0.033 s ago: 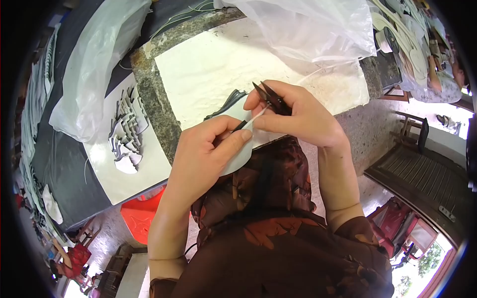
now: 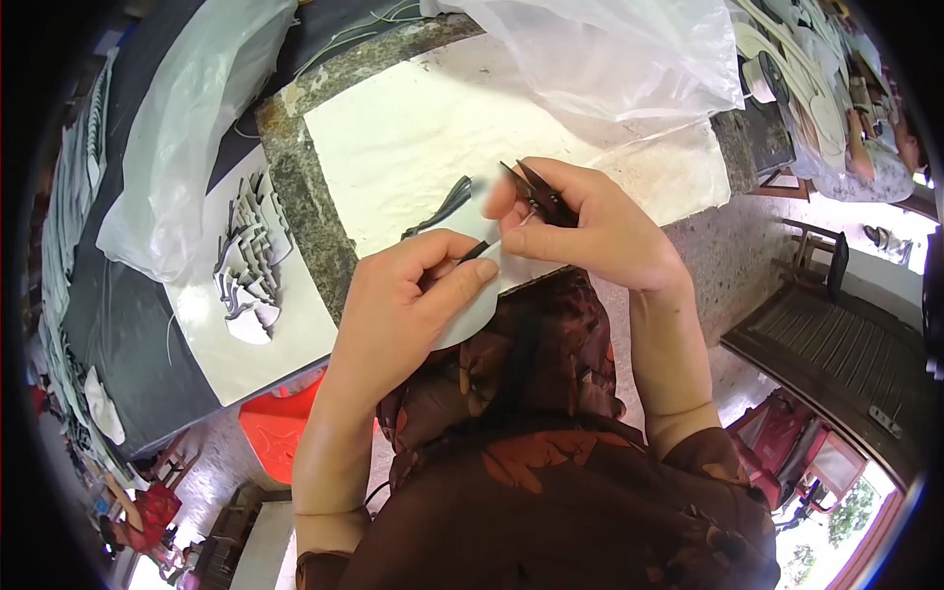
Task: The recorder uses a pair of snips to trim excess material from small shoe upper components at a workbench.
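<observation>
My left hand (image 2: 408, 295) pinches a pale, curved flat piece (image 2: 474, 320) with dark edging (image 2: 474, 252) between thumb and forefinger. Part of this piece is hidden under the hand. In my right hand (image 2: 605, 231) is a pair of dark snips (image 2: 547, 197), blades pointing up and left. The right thumb and fingertips come close to the edging; a blur there hides part of the fingers. Dark folded strips (image 2: 442, 208) show just beyond my left hand, over a white sheet (image 2: 423, 118).
Small pale pieces with dark edges (image 2: 258, 265) are bunched on a white board (image 2: 226, 369) at left. Plastic bags lie at far left (image 2: 187, 147) and far right (image 2: 619, 59). A spool (image 2: 763, 79) stands at right. Below the table is a red plastic object (image 2: 275, 433).
My right hand has barely shifted. The thin white strip between my hands, plain before, now shows less. Both hands keep their hold.
</observation>
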Motion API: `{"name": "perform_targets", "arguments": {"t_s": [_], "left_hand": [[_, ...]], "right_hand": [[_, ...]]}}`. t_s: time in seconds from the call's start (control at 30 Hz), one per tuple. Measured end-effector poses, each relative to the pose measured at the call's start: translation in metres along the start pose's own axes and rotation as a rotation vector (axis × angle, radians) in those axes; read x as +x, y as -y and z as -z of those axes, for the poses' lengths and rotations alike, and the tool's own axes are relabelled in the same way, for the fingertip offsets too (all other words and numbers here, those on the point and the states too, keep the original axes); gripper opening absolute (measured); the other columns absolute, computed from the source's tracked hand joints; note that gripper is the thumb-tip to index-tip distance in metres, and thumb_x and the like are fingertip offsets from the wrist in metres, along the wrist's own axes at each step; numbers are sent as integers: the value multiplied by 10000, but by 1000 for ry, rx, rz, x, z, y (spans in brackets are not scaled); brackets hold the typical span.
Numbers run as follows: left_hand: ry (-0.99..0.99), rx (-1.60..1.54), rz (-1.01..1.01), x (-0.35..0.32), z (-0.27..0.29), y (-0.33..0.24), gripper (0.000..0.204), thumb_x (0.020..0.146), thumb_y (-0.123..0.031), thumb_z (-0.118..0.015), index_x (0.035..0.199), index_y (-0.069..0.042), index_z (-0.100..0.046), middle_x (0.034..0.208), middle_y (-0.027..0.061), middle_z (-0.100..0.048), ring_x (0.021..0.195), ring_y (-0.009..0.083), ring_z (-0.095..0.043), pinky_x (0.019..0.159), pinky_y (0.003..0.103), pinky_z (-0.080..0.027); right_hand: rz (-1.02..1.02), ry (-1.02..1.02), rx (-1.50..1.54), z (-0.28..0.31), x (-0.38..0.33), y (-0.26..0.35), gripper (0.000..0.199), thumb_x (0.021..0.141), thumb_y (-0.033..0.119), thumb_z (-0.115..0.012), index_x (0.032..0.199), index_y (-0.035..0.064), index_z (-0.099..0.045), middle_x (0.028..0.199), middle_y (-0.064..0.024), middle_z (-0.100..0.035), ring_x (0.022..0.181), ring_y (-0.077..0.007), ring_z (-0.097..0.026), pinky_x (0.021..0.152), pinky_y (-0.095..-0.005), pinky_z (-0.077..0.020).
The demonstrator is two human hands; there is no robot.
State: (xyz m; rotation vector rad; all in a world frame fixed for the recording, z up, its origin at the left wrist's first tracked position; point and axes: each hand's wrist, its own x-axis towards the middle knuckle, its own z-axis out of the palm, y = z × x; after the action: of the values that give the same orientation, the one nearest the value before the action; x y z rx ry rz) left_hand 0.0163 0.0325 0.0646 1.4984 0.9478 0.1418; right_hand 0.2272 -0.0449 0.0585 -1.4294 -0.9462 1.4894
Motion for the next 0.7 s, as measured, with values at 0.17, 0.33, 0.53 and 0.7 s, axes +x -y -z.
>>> {"name": "perform_targets", "arguments": {"t_s": [0.17,0.33,0.53,0.7], "left_hand": [[26,-26,30,0,0,3,230,931,-186,-756,1070,-3,-745,673,-36,-530,650,41,-460,593,243,-405],[28,-55,49,2,0,6,223,934,-174,-758,1076,-1,-756,669,-56,-530,647,31,-458,593,234,-401],[40,-140,65,2,0,8,225,945,-166,-757,1081,13,-759,684,-76,-541,660,20,-464,596,226,-394],[44,-220,55,1,3,12,215,958,-144,-751,1093,23,-756,730,-76,-571,693,19,-477,621,214,-400]], "right_hand": [[-5,6,3,-1,1,-1,212,906,70,-746,1100,12,-685,924,37,-625,875,-37,-563,800,-213,-477],[9,-4,27,-3,1,-2,194,906,63,-741,1084,11,-685,916,38,-619,863,-38,-555,797,-214,-472],[38,-18,15,-4,3,-2,182,900,58,-743,1067,16,-683,909,43,-612,857,-35,-547,786,-213,-466],[31,-3,50,-4,5,-8,195,899,88,-767,1063,25,-681,899,55,-604,859,-31,-540,787,-212,-459]]}}
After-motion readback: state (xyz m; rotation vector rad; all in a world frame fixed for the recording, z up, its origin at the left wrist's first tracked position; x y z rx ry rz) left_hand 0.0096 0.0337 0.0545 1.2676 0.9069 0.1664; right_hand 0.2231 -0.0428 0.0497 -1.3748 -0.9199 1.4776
